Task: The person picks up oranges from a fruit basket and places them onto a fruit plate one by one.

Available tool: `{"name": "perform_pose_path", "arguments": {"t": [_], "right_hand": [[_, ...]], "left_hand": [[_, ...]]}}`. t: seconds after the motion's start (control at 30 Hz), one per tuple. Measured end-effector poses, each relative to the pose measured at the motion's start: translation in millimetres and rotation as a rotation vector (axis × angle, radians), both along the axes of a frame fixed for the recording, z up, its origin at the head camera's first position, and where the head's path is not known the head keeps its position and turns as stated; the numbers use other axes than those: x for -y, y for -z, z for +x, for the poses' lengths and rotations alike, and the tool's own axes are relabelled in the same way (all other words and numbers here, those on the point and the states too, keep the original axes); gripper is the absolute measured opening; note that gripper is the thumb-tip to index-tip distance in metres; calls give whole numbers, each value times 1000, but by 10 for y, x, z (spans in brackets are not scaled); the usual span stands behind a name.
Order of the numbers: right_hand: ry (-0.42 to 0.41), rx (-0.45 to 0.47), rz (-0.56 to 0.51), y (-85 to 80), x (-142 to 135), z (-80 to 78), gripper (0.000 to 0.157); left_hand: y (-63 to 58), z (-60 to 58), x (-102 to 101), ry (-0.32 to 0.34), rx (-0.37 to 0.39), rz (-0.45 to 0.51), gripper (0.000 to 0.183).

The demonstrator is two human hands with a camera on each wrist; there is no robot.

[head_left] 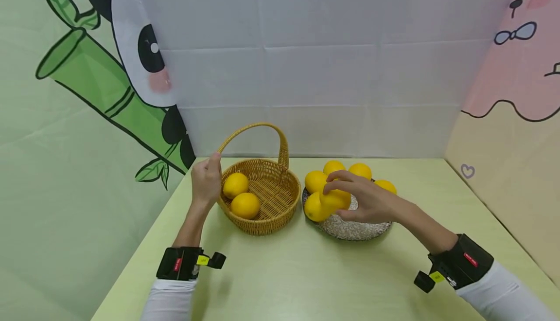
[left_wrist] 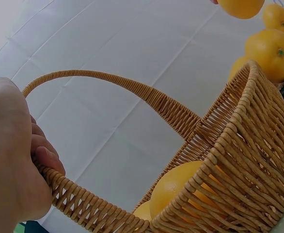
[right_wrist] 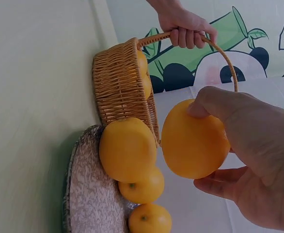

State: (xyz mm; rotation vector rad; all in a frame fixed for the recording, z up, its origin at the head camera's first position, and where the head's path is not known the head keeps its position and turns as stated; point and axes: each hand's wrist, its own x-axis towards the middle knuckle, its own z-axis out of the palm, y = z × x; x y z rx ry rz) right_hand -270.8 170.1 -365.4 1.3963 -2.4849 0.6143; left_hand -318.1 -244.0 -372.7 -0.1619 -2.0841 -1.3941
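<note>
My left hand grips the arched handle of a wicker basket on its left side. Two oranges lie in the left part of the basket, which stands on the table. Over the speckled plate, my right hand holds an orange between thumb and fingers. Just beside the held fruit, another orange sits at the plate's edge nearest the basket. Several more oranges rest around the far side of the plate, partly hidden behind the right hand.
The pale table runs back to a light cloth wall. Printed cloths with a panda and bamboo on the left and a pink figure on the right flank it. The basket and plate stand side by side, with a narrow gap between.
</note>
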Motion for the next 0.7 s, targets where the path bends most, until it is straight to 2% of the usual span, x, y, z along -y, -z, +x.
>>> {"name": "perform_pose_path", "arguments": {"t": [0.27, 0.7], "right_hand": [[5, 23, -31, 223, -166, 56, 44], [56, 71, 38, 466, -204, 117, 43]], "left_hand": [[-2, 4, -6, -17, -15, 2, 65], [-5, 22, -12, -14, -17, 5, 65]]}}
